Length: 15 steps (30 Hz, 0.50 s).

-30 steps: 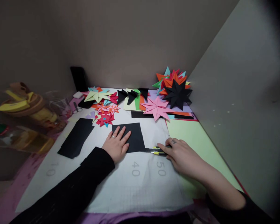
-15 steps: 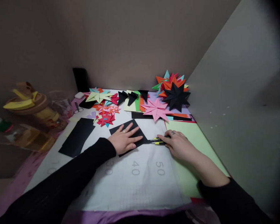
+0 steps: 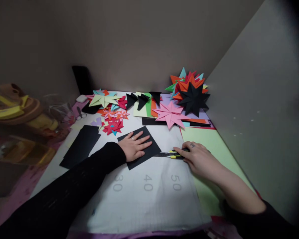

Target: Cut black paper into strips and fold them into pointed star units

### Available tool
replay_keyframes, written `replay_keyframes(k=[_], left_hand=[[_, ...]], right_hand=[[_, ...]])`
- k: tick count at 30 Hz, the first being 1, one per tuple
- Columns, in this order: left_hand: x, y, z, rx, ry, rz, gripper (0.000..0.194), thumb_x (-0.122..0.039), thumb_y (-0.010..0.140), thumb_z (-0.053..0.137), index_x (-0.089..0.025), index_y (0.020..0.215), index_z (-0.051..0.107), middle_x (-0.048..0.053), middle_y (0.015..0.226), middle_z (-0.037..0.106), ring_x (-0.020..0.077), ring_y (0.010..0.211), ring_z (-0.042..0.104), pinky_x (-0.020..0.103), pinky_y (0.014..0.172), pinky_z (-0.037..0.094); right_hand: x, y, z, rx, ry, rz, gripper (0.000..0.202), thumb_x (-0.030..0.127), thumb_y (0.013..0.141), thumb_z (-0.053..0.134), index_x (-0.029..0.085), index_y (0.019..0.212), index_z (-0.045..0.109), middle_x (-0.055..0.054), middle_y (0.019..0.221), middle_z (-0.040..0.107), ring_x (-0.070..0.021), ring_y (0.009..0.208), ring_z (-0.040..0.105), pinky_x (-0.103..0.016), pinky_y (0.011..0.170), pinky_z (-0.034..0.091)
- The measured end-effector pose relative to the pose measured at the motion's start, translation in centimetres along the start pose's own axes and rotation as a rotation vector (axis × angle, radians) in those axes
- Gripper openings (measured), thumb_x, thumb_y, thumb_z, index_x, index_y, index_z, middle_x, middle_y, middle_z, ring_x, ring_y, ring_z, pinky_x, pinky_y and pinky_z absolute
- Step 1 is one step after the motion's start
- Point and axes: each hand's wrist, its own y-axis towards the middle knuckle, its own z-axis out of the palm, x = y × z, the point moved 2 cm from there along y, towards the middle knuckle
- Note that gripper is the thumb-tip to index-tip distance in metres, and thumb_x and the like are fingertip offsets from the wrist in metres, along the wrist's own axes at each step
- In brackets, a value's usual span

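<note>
My left hand (image 3: 135, 146) lies flat with fingers spread on a black sheet of paper (image 3: 149, 154), pressing it to the white mat (image 3: 129, 205). A ring shows on one finger. My right hand (image 3: 198, 154) is closed around a yellow-and-black utility knife (image 3: 175, 154). The knife lies low and nearly level over the mat, its dark blade pointing left. Its tip is at the lower right edge of the black sheet, near the corner; whether it touches is hard to see. The rear of the handle is hidden under my palm.
Loose black paper pieces (image 3: 81, 146) lie to the left. Folded paper stars, including a pink star (image 3: 171, 114) and a black star (image 3: 194, 99), line the back. A light green sheet (image 3: 201, 134) is at right, by the wall. A phone (image 3: 82, 79), scissors (image 3: 81, 113) and bottle (image 3: 22, 151) are left.
My right hand has drawn the knife slightly right and nearer to me, and more of its blade shows. My left hand stays spread on the black sheet. The camera view has shifted a little.
</note>
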Motion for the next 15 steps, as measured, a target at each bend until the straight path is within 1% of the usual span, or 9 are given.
replay_keyframes(k=[3, 7, 11, 13, 15], left_hand=[[0.0, 0.2, -0.2, 0.039, -0.029, -0.009, 0.055, -0.042, 0.089, 0.033, -0.034, 0.141, 0.02, -0.003, 0.151, 0.013, 0.0301, 0.138, 0.002, 0.061, 0.104, 0.01], [0.0, 0.2, -0.2, 0.024, -0.046, -0.009, 0.055, -0.04, 0.088, 0.035, -0.035, 0.141, 0.022, -0.003, 0.151, 0.015, 0.0292, 0.138, 0.002, 0.061, 0.105, 0.009], [-0.1, 0.1, -0.2, 0.008, -0.062, -0.012, 0.054, -0.039, 0.087, 0.038, -0.037, 0.14, 0.025, -0.003, 0.151, 0.017, 0.0291, 0.138, 0.003, 0.06, 0.105, 0.008], [-0.3, 0.2, -0.3, 0.018, -0.057, -0.027, 0.054, -0.038, 0.087, 0.039, -0.037, 0.139, 0.025, -0.003, 0.15, 0.017, 0.0288, 0.138, 0.003, 0.06, 0.105, 0.009], [-0.5, 0.3, -0.6, 0.049, -0.049, -0.047, 0.055, -0.037, 0.087, 0.04, -0.037, 0.14, 0.025, -0.003, 0.151, 0.016, 0.0287, 0.138, 0.003, 0.06, 0.105, 0.009]], right_hand=[[0.4, -0.1, -0.2, 0.012, -0.014, -0.003, 0.051, 0.006, 0.078, 0.043, 0.025, 0.124, 0.055, -0.011, 0.1, 0.056, -0.0242, 0.089, 0.05, -0.036, 0.077, 0.036], [1.3, 0.0, -0.3, 0.033, -0.015, -0.026, 0.051, 0.007, 0.078, 0.043, 0.025, 0.125, 0.054, -0.013, 0.102, 0.055, -0.0247, 0.089, 0.05, -0.036, 0.077, 0.036], [1.9, 0.1, -0.5, 0.024, -0.002, -0.03, 0.048, 0.008, 0.078, 0.044, 0.024, 0.123, 0.056, -0.013, 0.099, 0.056, -0.0244, 0.088, 0.05, -0.036, 0.077, 0.036], [2.6, 0.5, -0.7, 0.032, 0.01, -0.054, 0.048, 0.008, 0.078, 0.045, 0.024, 0.123, 0.056, -0.012, 0.099, 0.055, -0.0244, 0.088, 0.05, -0.036, 0.077, 0.036], [3.9, 1.0, -0.9, 0.064, 0.037, -0.097, 0.049, 0.008, 0.078, 0.046, 0.024, 0.123, 0.055, -0.012, 0.099, 0.055, -0.024, 0.088, 0.05, -0.035, 0.076, 0.036]])
